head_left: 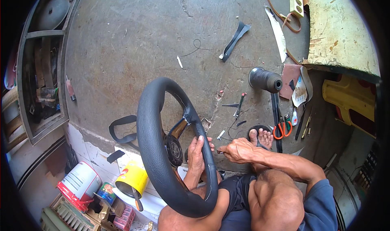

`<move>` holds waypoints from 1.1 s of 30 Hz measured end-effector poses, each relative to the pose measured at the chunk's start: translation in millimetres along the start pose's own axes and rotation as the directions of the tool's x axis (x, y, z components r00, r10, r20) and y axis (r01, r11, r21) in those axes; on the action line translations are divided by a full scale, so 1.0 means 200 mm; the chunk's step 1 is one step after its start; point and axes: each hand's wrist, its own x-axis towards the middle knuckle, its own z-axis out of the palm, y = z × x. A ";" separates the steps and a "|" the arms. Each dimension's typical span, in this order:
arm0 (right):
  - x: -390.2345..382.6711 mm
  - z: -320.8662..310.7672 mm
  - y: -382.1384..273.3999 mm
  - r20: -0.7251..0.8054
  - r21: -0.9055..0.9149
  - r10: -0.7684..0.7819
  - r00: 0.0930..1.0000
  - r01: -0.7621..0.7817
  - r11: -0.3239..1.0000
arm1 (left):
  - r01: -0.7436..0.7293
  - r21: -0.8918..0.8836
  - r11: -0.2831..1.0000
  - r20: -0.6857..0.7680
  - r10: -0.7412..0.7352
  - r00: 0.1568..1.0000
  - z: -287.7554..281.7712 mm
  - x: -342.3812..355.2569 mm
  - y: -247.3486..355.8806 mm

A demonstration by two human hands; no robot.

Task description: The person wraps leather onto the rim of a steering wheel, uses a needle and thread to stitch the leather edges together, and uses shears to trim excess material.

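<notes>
A steering wheel (148,121) wrapped in black grained leather leans upright against my lap and left thigh. Along its inner right side runs a seam, with a ragged leather edge near the spoke. My left hand (196,160) grips the right part of the rim from inside, fingers around it. Just right of the rim, apart from it, is my right hand (237,150), closed with thumb and forefinger together. A small dark tip shows at its fingers, too small to name. A black thread cone (264,80) lies on the floor beyond my right hand.
Orange-handled scissors (282,130) lie by my sandalled foot. Black leather offcuts (235,42) and a screwdriver-like tool (70,88) lie on the concrete floor. A yellow can (134,177) and a white bucket (81,180) stand at left. A power strip (296,1) is far right.
</notes>
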 end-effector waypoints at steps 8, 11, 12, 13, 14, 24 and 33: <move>-0.02 -0.06 0.01 0.036 0.026 0.027 0.999 -0.028 0.999 | -0.002 0.081 0.997 -0.020 0.003 1.000 0.02 0.01 -0.01; -0.05 -0.15 0.00 -0.185 0.084 0.043 0.982 -0.027 0.996 | -0.014 0.085 0.996 -0.009 0.015 1.000 0.02 0.02 -0.01; -0.05 -0.17 0.00 -0.377 0.125 0.073 0.923 -0.027 0.992 | -0.014 0.078 0.997 -0.002 0.014 1.000 0.02 0.01 -0.02; -0.04 -0.19 0.01 -0.377 0.125 0.077 0.923 -0.032 0.992 | -0.011 0.077 0.997 0.001 0.010 1.000 0.02 0.02 -0.02; -0.02 -0.20 0.03 -0.448 0.072 0.044 0.893 -0.013 0.997 | -0.012 0.068 0.998 0.002 0.012 1.000 0.03 0.02 -0.02; 0.21 -0.16 -0.07 -0.423 0.074 -0.086 0.902 0.129 0.989 | -0.033 0.031 0.999 0.011 0.033 0.999 0.04 0.00 -0.01; 0.24 -0.13 -0.06 -0.389 0.055 -0.087 0.917 0.118 0.991 | -0.026 0.042 0.999 0.020 0.025 0.999 0.04 0.01 -0.01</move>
